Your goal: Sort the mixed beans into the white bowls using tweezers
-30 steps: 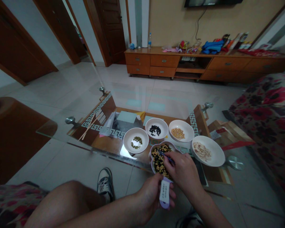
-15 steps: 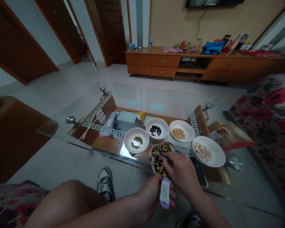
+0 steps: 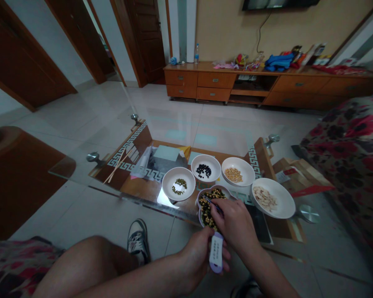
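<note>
A purple flower-shaped dish [image 3: 199, 214] holds mixed yellow, green and dark beans at the near edge of the glass table. My left hand [image 3: 196, 254] grips its labelled handle [image 3: 216, 252] from below. Above the beans, my right hand [image 3: 234, 219] pinches slim tweezers [image 3: 211, 203], their tips down among the beans on the left side. Behind the dish stand white bowls: one with green beans [image 3: 179, 187], one with black beans [image 3: 203, 170] and one with yellow beans [image 3: 233, 174]. Pale flat slices lie in the bowl at the right [image 3: 278, 211].
Wooden chopsticks [image 3: 114, 167] lie on the left part of the glass table [image 3: 136, 198]. Papers [image 3: 164, 154] show on the shelf beneath. A brown paper bag [image 3: 303, 176] stands right of the table. Past it is a long wooden cabinet [image 3: 216, 80].
My right hand has shifted slightly left, and the tweezers' tips have moved left and a little up across the beans. My left hand stays on the handle.
</note>
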`<state>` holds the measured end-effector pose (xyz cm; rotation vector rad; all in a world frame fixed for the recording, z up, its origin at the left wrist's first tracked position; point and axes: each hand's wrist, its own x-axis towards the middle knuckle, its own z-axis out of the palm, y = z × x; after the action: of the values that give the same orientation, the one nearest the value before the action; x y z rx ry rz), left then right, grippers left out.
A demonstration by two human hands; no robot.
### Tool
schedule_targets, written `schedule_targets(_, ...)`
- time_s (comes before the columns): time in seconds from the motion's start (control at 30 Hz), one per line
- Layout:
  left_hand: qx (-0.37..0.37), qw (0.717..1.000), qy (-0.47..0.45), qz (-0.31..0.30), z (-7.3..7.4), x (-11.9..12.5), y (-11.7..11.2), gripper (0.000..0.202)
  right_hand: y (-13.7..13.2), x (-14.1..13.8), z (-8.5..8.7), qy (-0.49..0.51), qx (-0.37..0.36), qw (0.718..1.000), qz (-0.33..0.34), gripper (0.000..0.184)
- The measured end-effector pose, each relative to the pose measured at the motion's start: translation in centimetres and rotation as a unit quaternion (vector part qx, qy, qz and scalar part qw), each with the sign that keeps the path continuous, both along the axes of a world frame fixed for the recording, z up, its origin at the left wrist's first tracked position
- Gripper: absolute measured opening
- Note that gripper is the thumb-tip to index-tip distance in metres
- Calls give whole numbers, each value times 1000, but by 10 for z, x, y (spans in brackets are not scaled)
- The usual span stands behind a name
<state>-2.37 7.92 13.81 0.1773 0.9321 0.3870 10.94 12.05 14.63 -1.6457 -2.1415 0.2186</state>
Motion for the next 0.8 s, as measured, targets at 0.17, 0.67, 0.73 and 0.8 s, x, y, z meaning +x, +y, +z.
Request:
schedule_targets(0.17, -5, 1000, 4, 1, 4, 0, 1, 43, 0, 1, 0, -6, -1, 1000, -3, 18)
schedule_targets(0.67, 1, 1000, -4, 7, 2, 0, 0, 45, 0, 0, -1, -7, -17, 1000, 5, 18)
schedule_targets(0.73, 1, 1000, 0, 6, 3, 0, 1, 45, 0, 0, -1, -4, -14, 1000, 7, 18)
schedule_targets(0.8, 1, 1000, 1, 5, 5, 0, 1, 46, 0, 1, -1, -4, -11, 1000, 9, 18)
